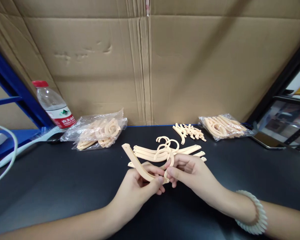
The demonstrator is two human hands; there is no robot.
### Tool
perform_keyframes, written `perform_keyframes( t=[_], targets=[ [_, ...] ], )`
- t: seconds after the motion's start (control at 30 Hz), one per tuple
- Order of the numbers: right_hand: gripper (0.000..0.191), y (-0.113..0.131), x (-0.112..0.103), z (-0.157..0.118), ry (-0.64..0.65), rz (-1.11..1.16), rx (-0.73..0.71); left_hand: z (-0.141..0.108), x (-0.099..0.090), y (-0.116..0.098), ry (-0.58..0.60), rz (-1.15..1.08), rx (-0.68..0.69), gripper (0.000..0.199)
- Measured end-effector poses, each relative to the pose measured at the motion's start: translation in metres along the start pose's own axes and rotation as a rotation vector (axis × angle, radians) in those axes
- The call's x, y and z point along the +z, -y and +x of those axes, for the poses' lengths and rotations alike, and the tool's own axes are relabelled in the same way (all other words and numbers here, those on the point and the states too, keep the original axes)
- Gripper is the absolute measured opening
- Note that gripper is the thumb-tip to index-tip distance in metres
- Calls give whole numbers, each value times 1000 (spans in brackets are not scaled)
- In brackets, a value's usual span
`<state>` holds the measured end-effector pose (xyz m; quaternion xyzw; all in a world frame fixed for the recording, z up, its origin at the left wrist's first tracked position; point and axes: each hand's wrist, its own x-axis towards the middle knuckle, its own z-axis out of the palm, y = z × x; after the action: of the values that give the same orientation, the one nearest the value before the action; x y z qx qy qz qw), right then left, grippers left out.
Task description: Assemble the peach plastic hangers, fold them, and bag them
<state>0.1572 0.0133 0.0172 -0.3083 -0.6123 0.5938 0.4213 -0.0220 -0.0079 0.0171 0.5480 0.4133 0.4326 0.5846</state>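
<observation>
My left hand is closed on a curved beige plastic hanger arm, which slants up and left. Between the thumb and fingers of my right hand is a beige hanger hook, its lower end against the arm's inner end. The exact join is partly hidden by my fingertips. Just behind my hands lie several beige hangers with their hooks overlapping. Farther back is a pile of small beige hanger pieces.
Clear bags of beige parts lie at the back left and back right. A red-capped water bottle leans at the left near a pale blue strap-like object. A phone lies at right. Cardboard walls the back.
</observation>
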Motion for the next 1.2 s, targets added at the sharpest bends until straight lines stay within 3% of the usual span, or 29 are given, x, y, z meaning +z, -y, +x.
perform_keyframes(
  t=[0.1,0.2,0.23,0.33,0.43,0.7,0.83,0.93,1.03,1.2],
  targets=[
    [23,6,-21,9,-65,-192,-115,0,0,-1,-59,-6,-10,21],
    [19,13,-63,26,-255,-655,-440,-1,0,-1,-91,-38,-36,22],
    [16,13,-79,33,-247,-851,-534,0,0,-1,-90,-53,-39,22],
    [27,8,-116,51,-35,-1210,-571,0,-1,-1,-90,-90,-46,23],
    [33,-3,-129,62,111,-1295,-480,1,-2,0,-84,-89,-44,21],
    [24,-11,-116,71,58,-1216,-470,1,-1,1,-93,-107,-49,20],
    [22,1,-105,61,-190,-1041,-518,0,-1,1,-84,-138,-39,19],
    [16,15,-87,46,-361,-654,-434,0,-1,2,-82,-131,-38,18],
    [20,27,-62,28,-319,-314,-342,-1,-2,4,-81,-119,-19,19],
    [25,32,-26,6,-126,-83,-133,-2,-2,4,-46,-106,14,18]
  ],
)
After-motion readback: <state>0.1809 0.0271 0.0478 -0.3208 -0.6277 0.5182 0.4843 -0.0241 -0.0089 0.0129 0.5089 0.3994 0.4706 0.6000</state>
